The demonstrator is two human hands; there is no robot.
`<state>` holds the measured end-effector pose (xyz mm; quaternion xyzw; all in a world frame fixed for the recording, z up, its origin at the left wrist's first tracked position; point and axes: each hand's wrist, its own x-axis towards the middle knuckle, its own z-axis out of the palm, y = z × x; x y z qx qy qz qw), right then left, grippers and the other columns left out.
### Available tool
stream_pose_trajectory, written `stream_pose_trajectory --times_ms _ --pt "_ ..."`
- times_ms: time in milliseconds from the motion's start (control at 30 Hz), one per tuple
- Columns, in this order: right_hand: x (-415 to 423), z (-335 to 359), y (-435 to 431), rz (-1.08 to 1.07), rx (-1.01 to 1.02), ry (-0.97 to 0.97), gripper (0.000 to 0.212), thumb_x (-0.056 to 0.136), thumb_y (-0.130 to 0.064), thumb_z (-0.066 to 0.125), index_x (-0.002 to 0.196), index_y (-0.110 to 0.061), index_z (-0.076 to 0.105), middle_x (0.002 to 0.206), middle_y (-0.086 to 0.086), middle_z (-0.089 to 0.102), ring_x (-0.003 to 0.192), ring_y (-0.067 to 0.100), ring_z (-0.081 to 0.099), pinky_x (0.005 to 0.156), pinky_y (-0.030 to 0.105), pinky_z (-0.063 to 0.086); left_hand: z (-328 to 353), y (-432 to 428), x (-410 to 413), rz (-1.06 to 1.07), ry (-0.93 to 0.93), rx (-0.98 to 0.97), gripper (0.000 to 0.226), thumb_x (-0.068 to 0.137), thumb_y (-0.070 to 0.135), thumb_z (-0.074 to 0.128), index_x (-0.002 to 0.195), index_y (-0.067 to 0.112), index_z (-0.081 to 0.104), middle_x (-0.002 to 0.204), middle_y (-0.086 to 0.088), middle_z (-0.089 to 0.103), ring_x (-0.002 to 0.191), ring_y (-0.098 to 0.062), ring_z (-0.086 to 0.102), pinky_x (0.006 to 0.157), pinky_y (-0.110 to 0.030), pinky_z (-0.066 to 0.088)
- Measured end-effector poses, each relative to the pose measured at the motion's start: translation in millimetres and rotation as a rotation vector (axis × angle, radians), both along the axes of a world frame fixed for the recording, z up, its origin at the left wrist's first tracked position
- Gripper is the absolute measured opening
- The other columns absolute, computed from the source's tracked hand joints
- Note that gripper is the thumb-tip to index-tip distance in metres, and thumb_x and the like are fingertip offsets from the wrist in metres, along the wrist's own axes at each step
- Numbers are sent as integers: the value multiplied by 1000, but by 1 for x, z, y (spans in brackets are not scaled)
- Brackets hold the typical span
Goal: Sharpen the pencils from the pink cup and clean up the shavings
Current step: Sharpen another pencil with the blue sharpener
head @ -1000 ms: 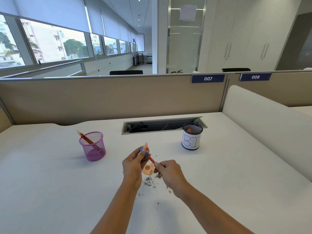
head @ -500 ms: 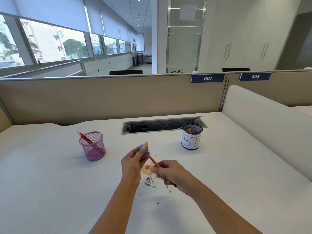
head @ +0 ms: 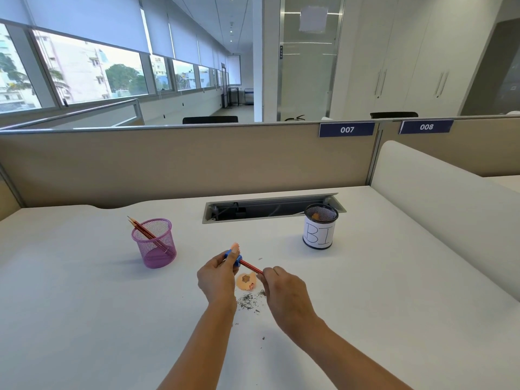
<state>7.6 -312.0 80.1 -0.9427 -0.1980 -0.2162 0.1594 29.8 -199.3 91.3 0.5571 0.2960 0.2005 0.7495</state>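
White tabletop [head: 84, 305], mid-sharpen. Pencil [head: 251, 266] sits in the blue sharpener [head: 235, 257], low over the shavings [head: 247, 281], so I judge debris lands in one patch. Left hand [head: 216, 280] pinches the sharpener; right hand [head: 284, 288] grips the pencil shaft to twist. Pink cup [head: 154, 243] with spare pencils [head: 140, 229] stands left; labelled black cup [head: 319, 228] right, probably the bin.

Pencil cup [head: 154, 243]: on the desk [head: 84, 305], left, pencils [head: 140, 229] in it.
Bin cup [head: 319, 232]: right, before the cable slot [head: 270, 209].
Sharpener [head: 233, 257]: in our left hand [head: 216, 280]; its pencil [head: 250, 266] reaches our right hand [head: 284, 291].
Shavings [head: 247, 281]: we see them beneath, between both hands.
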Motion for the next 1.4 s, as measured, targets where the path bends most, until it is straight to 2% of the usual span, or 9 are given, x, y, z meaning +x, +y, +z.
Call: stream_pose_trajectory --times_ms 100,233,433,533,700,833,967,1233,1400 --pt "-1 2 4 -30 176 238 31 101 -28 35 87 -12 58 70 -1 51 61 17 37 47 21 22 1 4 0 -74 -53 -39 33 74 22 74 98 1 67 87 -13 68 78 -22 64 88 -37 53" --pt "-4 18 8 -65 590 568 38 97 -28 47 70 -6 62 62 4 49 54 19 38 50 26 28 3 8 0 -204 -134 -120 34 83 10 63 114 -5 61 100 -18 66 87 -25 62 94 -41 49" --pt "-5 38 -2 -27 1529 1449 37 97 -23 48 63 -8 52 40 -5 33 27 2 23 25 9 15 5 10 0 -326 -218 -300 25 89 7 53 111 0 60 89 -11 66 82 -23 62 74 -26 55" --pt "-3 38 -2 15 1711 1596 37 97 -21 47 63 -5 52 39 -4 33 25 3 25 22 8 15 4 9 -1 -339 -235 -387 21 91 10 49 108 3 60 90 -11 66 83 -23 62 70 -24 56" --pt "-1 36 -3 0 1357 1400 30 93 -26 55 71 -6 60 48 -4 41 32 2 26 28 10 19 1 10 1 -267 -181 -297 28 86 7 57 112 -3 60 83 -8 69 83 -22 63 82 -34 54" --pt "3 24 -3 6 647 685 17 87 -24 64 93 -8 64 75 1 57 62 12 52 52 15 40 0 6 2 -124 -76 -125 34 74 16 73 103 0 66 87 -11 69 82 -22 65 87 -36 53" --pt "6 4 -8 -19 68 33 12 75 -25 76 77 -16 68 66 -4 59 53 14 54 43 15 24 4 3 2 6 39 105 35 69 30 77 92 5 67 77 -9 68 75 -22 68 82 -35 55" --pt "4 0 3 -21 -16 -16 27 62 -22 86 59 -20 59 49 -6 51 35 10 26 42 13 -5 2 4 1 -64 15 18 36 70 26 76 95 2 68 80 -12 68 76 -23 67 82 -34 55" --pt "0 16 7 -52 314 343 33 99 -30 41 80 -12 60 62 0 49 56 18 40 47 23 26 8 8 1 -194 -111 -143 32 78 14 69 106 0 65 92 -14 67 89 -27 63 84 -35 52"
